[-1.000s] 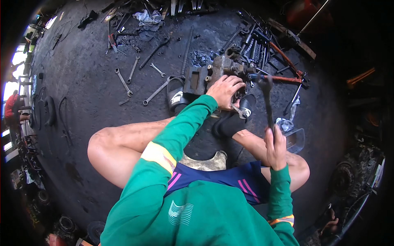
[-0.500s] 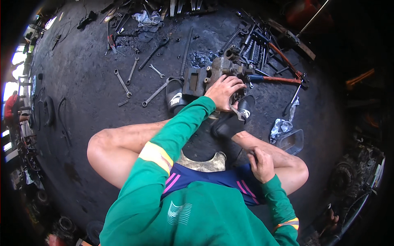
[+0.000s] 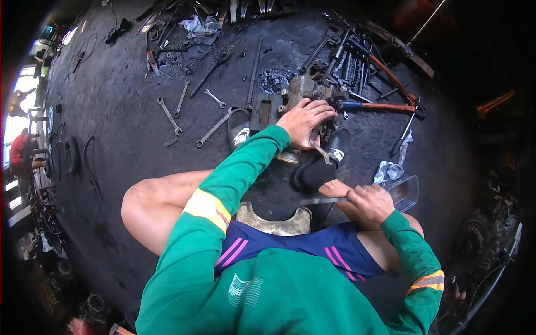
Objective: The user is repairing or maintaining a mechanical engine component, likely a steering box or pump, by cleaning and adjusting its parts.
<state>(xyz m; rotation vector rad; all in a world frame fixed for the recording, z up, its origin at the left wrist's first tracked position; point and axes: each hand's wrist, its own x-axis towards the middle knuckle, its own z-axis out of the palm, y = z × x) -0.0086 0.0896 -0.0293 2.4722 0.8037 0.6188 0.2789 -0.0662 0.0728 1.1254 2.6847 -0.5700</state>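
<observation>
I sit low over a dark, oily floor. My left hand (image 3: 304, 120) reaches forward and lies over a grey, rusty metal machine part (image 3: 298, 89), fingers curled on its top. A small wrench (image 3: 322, 153) sticks out just below that hand. My right hand (image 3: 365, 204) rests by my right thigh, closed on a thin metal rod (image 3: 319, 200) that points left. A clear plastic tray (image 3: 406, 190) lies just right of that hand.
Several wrenches (image 3: 215, 128) lie on the floor left of the part. A heap of tools with a red-handled one (image 3: 385, 106) is at the right. Black slippers (image 3: 240, 133) and a rag (image 3: 385, 170) are close by. A pale stool (image 3: 273, 222) is under me.
My right hand came down from a raised position, where it held a long dark tool upright, to my thigh and now holds a thin rod sideways. My left hand stayed on the metal part.
</observation>
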